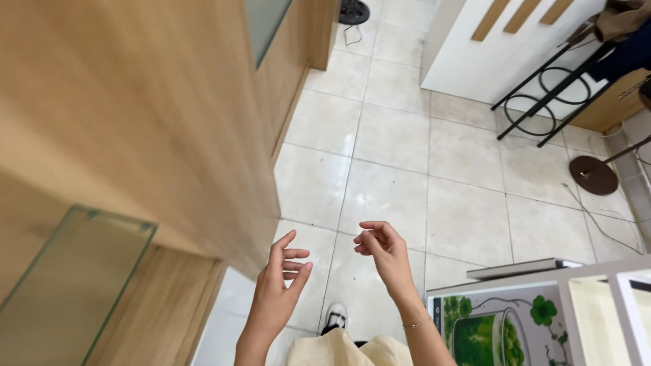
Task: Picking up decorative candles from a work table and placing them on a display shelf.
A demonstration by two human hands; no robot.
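My left hand [279,276] is raised over the pale tiled floor [393,142], fingers spread and slightly curled, holding nothing. My right hand [384,252] hangs a short way to its right, fingers loosely bent with the fingertips close together, also empty; a thin bracelet circles its wrist. The two hands do not touch. Nearest the left hand is the corner of a tall wooden cabinet [135,115]. Below the hands I see cream trousers and a black and white shoe [334,317].
A glass shelf [68,278] juts from the cabinet at lower left. A white frame [610,285] and a green leaf-patterned picture [488,329] stand at lower right. A black metal stool [549,95], a round lamp base [593,175] with cable, and a white counter lie further off.
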